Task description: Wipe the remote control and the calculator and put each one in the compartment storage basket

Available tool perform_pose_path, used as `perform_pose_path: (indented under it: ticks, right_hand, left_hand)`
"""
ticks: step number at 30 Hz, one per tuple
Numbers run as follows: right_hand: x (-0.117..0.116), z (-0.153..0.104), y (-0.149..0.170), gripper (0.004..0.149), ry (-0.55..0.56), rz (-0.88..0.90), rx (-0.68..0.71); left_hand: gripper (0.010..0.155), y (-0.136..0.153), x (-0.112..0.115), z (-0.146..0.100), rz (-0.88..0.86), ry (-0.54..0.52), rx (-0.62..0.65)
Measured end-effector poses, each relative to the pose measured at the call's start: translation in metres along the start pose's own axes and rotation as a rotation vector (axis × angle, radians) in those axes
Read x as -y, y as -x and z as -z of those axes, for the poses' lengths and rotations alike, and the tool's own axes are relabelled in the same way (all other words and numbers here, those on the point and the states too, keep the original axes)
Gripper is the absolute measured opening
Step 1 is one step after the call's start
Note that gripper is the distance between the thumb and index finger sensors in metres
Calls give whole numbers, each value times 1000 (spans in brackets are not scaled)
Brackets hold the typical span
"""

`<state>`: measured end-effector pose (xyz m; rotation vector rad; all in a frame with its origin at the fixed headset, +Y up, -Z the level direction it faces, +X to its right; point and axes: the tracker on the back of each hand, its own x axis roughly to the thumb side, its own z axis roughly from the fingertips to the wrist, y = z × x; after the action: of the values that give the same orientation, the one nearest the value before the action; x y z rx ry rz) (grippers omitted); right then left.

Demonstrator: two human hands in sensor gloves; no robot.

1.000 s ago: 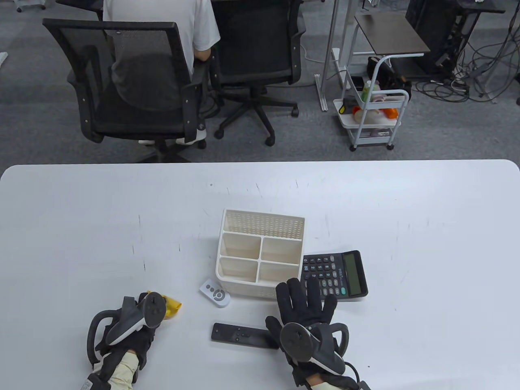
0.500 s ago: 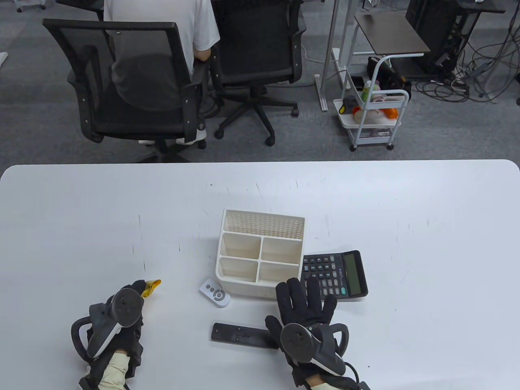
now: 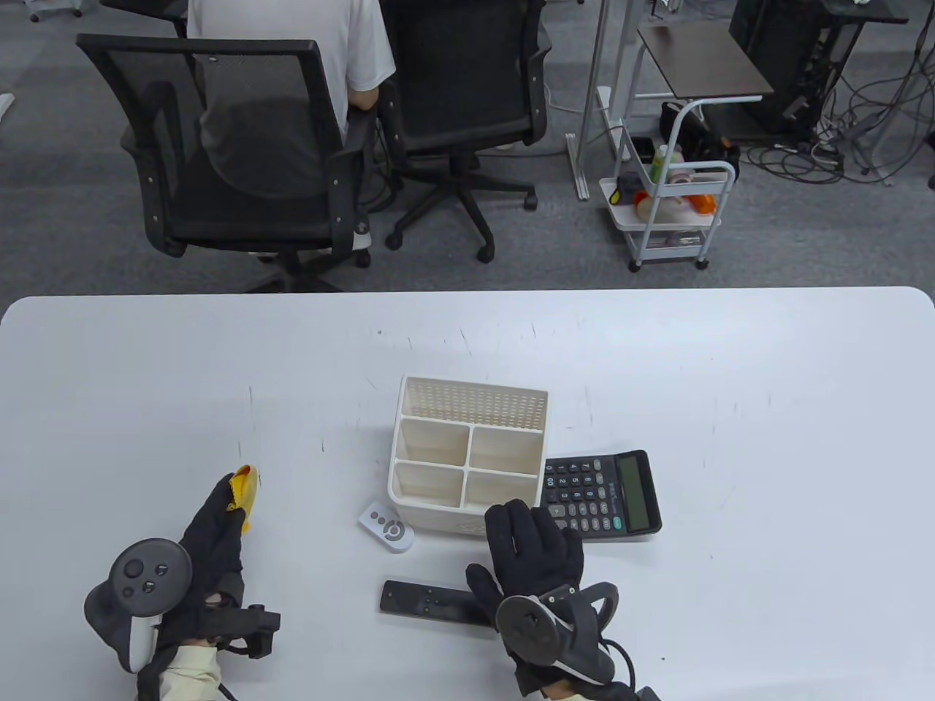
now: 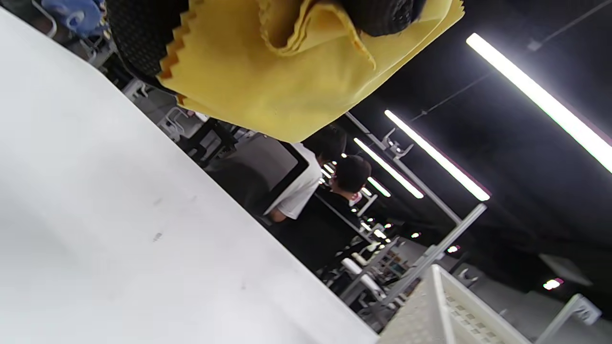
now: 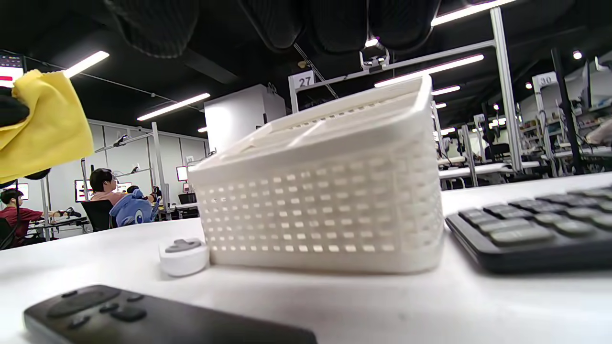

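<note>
A long black remote control (image 3: 427,602) lies near the table's front edge. A small white remote (image 3: 386,527) lies by the front left corner of the white compartment basket (image 3: 471,403). The black calculator (image 3: 603,496) lies flat against the basket's right side. My left hand (image 3: 213,522) is raised at the left and pinches a yellow cloth (image 3: 245,493), which hangs from the fingers in the left wrist view (image 4: 287,81). My right hand (image 3: 532,544) hovers flat with straight fingers in front of the basket, its thumb by the black remote's right end. It holds nothing.
Office chairs (image 3: 241,146), a seated person and a small white cart (image 3: 676,212) stand beyond the table's far edge. The right wrist view shows the basket's perforated wall (image 5: 325,200), the white remote (image 5: 184,255), the black remote (image 5: 143,315) and the calculator keys (image 5: 535,229) close by.
My left hand has swung left and away from me, lifting the yellow cloth and turning at the wrist. My right hand has shifted slightly left, off the calculator's corner, with its fingers drawn together.
</note>
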<state>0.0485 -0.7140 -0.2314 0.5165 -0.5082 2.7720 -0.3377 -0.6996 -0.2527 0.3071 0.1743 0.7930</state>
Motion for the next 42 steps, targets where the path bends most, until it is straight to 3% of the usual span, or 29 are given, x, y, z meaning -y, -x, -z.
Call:
perform_pose_path:
  ticks: [5,12,17,25,32,42]
  right_hand:
    - [3,16,-40,68,2,-65,101]
    - [-34,58,-103,63,-239,-137,207]
    - [-67,86,-126,66,-390,-157,175]
    - [-96,107,-133,69,-495,-310,89]
    - [-106,111,-131,68,-572,-346,47]
    - [-114,113,-134,76,-533,-441,72]
  left_hand:
    - [47,4,-3,1,-118,5,-3]
    - [47,4,-4,1,-132,10,-6]
    - [47,4,-5,1,-88,-5,16]
    - [48,-1,-4,0,7,-21,58]
    - [48,-2,-2,1,-47,11,43]
    - [48,-3,-1,3,-35,21,39]
